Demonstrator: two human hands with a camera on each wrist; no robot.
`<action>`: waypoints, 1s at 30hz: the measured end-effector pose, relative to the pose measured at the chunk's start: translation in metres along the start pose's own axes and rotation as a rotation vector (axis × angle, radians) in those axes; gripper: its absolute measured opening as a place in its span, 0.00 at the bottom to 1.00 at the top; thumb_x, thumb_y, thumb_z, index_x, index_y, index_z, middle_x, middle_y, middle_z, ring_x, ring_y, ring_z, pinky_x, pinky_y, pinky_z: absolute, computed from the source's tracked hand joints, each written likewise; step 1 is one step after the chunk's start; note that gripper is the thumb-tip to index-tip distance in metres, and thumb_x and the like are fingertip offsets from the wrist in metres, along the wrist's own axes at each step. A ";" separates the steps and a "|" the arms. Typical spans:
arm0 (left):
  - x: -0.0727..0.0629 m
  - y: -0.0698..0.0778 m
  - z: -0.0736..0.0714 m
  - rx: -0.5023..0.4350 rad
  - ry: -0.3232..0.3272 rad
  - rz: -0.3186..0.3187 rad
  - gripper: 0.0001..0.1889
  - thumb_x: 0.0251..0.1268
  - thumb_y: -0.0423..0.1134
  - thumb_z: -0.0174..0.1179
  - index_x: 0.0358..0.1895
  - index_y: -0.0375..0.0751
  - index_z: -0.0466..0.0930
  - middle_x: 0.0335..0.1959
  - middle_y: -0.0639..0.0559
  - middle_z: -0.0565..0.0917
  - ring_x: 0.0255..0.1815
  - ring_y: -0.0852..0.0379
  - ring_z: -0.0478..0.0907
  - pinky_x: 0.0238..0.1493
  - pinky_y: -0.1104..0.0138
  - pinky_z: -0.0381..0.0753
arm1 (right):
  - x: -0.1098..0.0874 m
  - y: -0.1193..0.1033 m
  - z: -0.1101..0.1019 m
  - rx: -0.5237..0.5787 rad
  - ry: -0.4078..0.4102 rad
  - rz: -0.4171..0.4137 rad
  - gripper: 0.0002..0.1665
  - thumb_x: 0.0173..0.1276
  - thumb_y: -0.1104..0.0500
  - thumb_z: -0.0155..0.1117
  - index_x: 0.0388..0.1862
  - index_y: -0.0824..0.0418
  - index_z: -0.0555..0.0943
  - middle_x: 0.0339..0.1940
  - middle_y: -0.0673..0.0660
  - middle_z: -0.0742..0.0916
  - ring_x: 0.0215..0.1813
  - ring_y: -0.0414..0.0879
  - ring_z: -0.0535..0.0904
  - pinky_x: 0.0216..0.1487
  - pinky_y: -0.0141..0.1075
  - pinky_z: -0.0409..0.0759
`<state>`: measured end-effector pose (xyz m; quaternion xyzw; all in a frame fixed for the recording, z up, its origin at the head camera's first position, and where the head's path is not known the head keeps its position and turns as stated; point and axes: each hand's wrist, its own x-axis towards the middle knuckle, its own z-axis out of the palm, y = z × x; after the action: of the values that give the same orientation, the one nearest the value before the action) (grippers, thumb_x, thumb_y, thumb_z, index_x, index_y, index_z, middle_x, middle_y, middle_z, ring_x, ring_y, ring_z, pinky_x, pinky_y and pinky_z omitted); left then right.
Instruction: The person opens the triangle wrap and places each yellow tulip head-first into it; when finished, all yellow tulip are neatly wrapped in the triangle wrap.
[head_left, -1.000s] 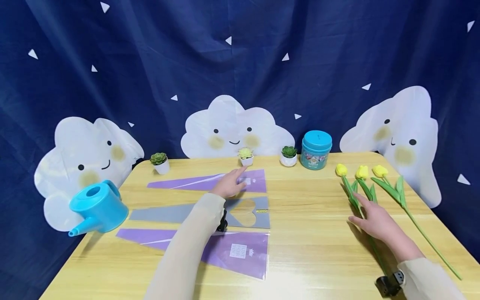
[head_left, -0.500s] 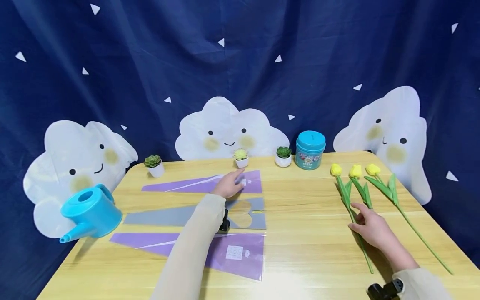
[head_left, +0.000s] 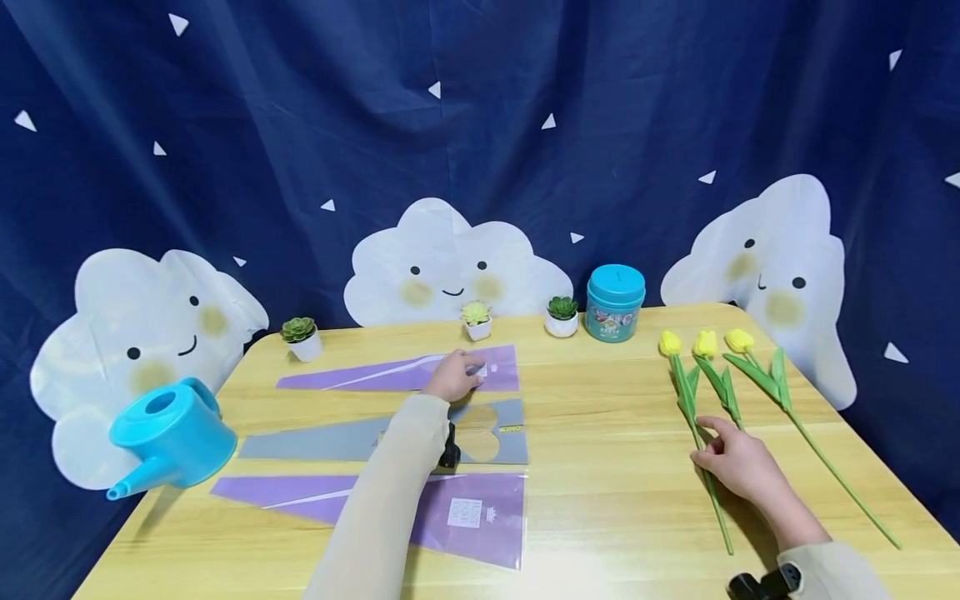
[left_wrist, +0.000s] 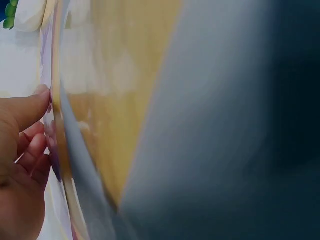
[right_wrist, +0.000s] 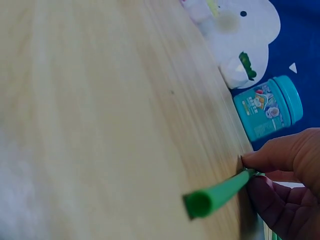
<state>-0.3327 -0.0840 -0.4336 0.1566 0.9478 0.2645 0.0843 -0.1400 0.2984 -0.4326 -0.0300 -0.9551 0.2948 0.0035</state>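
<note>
Right hand point(head_left: 744, 467): thumb and finger pinch the stem of the leftmost yellow tulip point(head_left: 686, 395), lying on the right side of my table point(head_left: 600, 458). Left hand point(head_left: 452, 377): half-curled, touching the far purple sleeve point(head_left: 375, 374) (grip: I cannot tell). Risks: a loose pinch could let the stem roll; sideways lifting could snag the middle tulip point(head_left: 729, 395); thin film could crease.

Pulled the left hand point(head_left: 452, 377) back from the pale yellow-green succulent point(head_left: 476, 318) and dropped it onto the far purple flower sleeve point(head_left: 405, 379), near the wide end. Also shifted the right hand point(head_left: 742, 462) lower along the leftmost yellow tulip point(head_left: 686, 396), going from loose fingers to actually pinching the stem point(head_left: 717, 508).
</note>
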 end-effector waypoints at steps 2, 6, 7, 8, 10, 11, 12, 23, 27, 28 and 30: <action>0.001 -0.001 0.001 -0.030 0.013 -0.001 0.19 0.64 0.37 0.58 0.58 0.43 0.75 0.59 0.44 0.71 0.60 0.46 0.69 0.61 0.55 0.66 | 0.000 0.000 0.000 0.005 -0.002 0.004 0.30 0.60 0.60 0.61 0.59 0.73 0.66 0.26 0.53 0.76 0.26 0.44 0.68 0.27 0.36 0.64; 0.003 -0.005 0.004 -0.071 0.044 0.014 0.17 0.63 0.36 0.58 0.56 0.43 0.77 0.56 0.43 0.72 0.55 0.46 0.72 0.57 0.55 0.70 | 0.000 0.000 0.000 0.012 -0.005 0.008 0.30 0.61 0.60 0.61 0.59 0.74 0.66 0.25 0.52 0.76 0.26 0.44 0.68 0.28 0.36 0.64; 0.003 -0.007 0.004 -0.076 0.051 0.019 0.17 0.63 0.36 0.58 0.56 0.43 0.78 0.55 0.43 0.73 0.54 0.46 0.72 0.56 0.56 0.71 | 0.001 0.000 -0.001 0.014 -0.006 0.008 0.30 0.61 0.60 0.61 0.59 0.74 0.66 0.26 0.53 0.76 0.26 0.44 0.68 0.28 0.36 0.64; 0.003 -0.008 0.005 -0.086 0.056 0.019 0.17 0.63 0.36 0.58 0.55 0.43 0.78 0.54 0.43 0.73 0.54 0.46 0.72 0.56 0.56 0.71 | 0.000 0.000 -0.001 0.016 -0.007 0.009 0.31 0.61 0.60 0.61 0.59 0.74 0.66 0.26 0.53 0.76 0.26 0.44 0.68 0.28 0.36 0.64; 0.004 -0.011 0.006 -0.104 0.065 0.023 0.16 0.63 0.35 0.58 0.55 0.43 0.78 0.52 0.43 0.74 0.52 0.47 0.73 0.55 0.56 0.72 | 0.000 -0.001 -0.001 0.021 -0.010 0.010 0.31 0.61 0.59 0.61 0.59 0.74 0.66 0.26 0.53 0.76 0.26 0.44 0.68 0.28 0.36 0.63; 0.004 -0.012 0.006 -0.115 0.070 0.025 0.16 0.63 0.35 0.58 0.54 0.43 0.79 0.52 0.43 0.74 0.52 0.47 0.73 0.54 0.56 0.72 | 0.000 -0.002 -0.001 0.024 -0.010 0.011 0.31 0.61 0.59 0.61 0.59 0.74 0.66 0.26 0.53 0.76 0.26 0.44 0.68 0.28 0.36 0.63; 0.004 -0.013 0.006 -0.124 0.073 0.025 0.16 0.63 0.35 0.58 0.54 0.43 0.79 0.51 0.43 0.74 0.52 0.47 0.73 0.54 0.56 0.72 | 0.000 -0.002 -0.002 0.025 -0.010 0.010 0.31 0.61 0.59 0.61 0.59 0.74 0.66 0.26 0.53 0.76 0.26 0.44 0.68 0.28 0.36 0.63; 0.001 -0.020 0.008 -0.198 0.104 0.022 0.14 0.62 0.37 0.59 0.51 0.43 0.81 0.47 0.46 0.76 0.49 0.49 0.73 0.54 0.57 0.71 | -0.001 -0.002 0.000 0.074 -0.038 0.051 0.31 0.61 0.60 0.60 0.59 0.75 0.66 0.25 0.53 0.77 0.23 0.43 0.71 0.27 0.35 0.66; -0.001 -0.021 0.008 -0.194 0.117 0.048 0.13 0.63 0.38 0.59 0.50 0.42 0.81 0.44 0.47 0.77 0.45 0.51 0.73 0.49 0.58 0.73 | 0.000 -0.004 0.000 0.113 -0.049 0.081 0.32 0.61 0.60 0.61 0.59 0.76 0.66 0.25 0.53 0.78 0.23 0.44 0.74 0.27 0.35 0.68; -0.001 -0.020 0.008 -0.197 0.120 0.049 0.13 0.63 0.38 0.59 0.50 0.42 0.82 0.44 0.47 0.77 0.45 0.51 0.73 0.49 0.58 0.73 | 0.001 -0.004 0.001 0.122 -0.049 0.086 0.32 0.61 0.60 0.61 0.59 0.76 0.66 0.25 0.53 0.78 0.23 0.44 0.74 0.27 0.35 0.69; -0.001 -0.020 0.008 -0.196 0.123 0.052 0.13 0.63 0.38 0.58 0.49 0.42 0.82 0.44 0.47 0.77 0.45 0.51 0.73 0.49 0.58 0.73 | 0.001 -0.004 0.001 0.140 -0.050 0.097 0.32 0.61 0.61 0.61 0.59 0.77 0.66 0.26 0.54 0.78 0.23 0.44 0.74 0.26 0.34 0.69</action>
<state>-0.3347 -0.0970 -0.4513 0.1556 0.9165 0.3671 0.0339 -0.1413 0.2944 -0.4316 -0.0688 -0.9293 0.3614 -0.0324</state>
